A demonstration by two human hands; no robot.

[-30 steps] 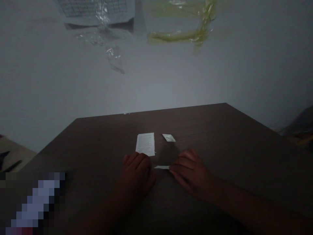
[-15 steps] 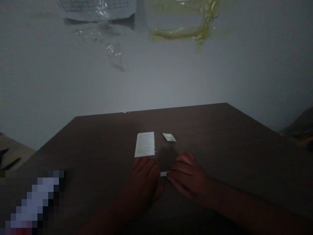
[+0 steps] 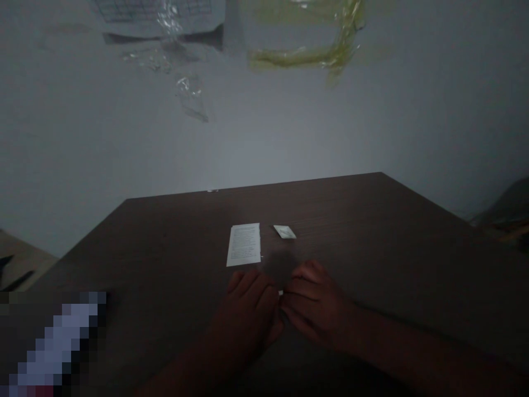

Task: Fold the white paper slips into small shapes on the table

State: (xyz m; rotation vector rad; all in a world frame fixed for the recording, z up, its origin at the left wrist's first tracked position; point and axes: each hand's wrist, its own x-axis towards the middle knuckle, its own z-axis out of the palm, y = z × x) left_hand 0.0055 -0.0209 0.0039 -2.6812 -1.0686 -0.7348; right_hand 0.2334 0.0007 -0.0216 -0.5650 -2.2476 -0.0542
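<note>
My left hand (image 3: 250, 309) and my right hand (image 3: 316, 306) rest close together on a dark wooden table (image 3: 372, 231), fingers curled and almost touching. A thin white strip (image 3: 280, 293) shows as a sliver between them, pinched at both ends and mostly hidden. Just beyond my left fingers lies a white printed leaflet (image 3: 243, 244). To its right sits a small white sachet (image 3: 285, 232), apart from both hands.
A pale wall (image 3: 289, 132) rises behind the table, with taped clear plastic (image 3: 182, 60) and yellowish tape (image 3: 306, 38) high up. A blurred patch (image 3: 53, 347) covers the table's near left corner. Dark items (image 3: 508, 215) lie past the right edge.
Both hands have drawn nearer to me and closer together. The white strip, once plainly visible between them, is now nearly covered. Leaflet and sachet have not moved.
</note>
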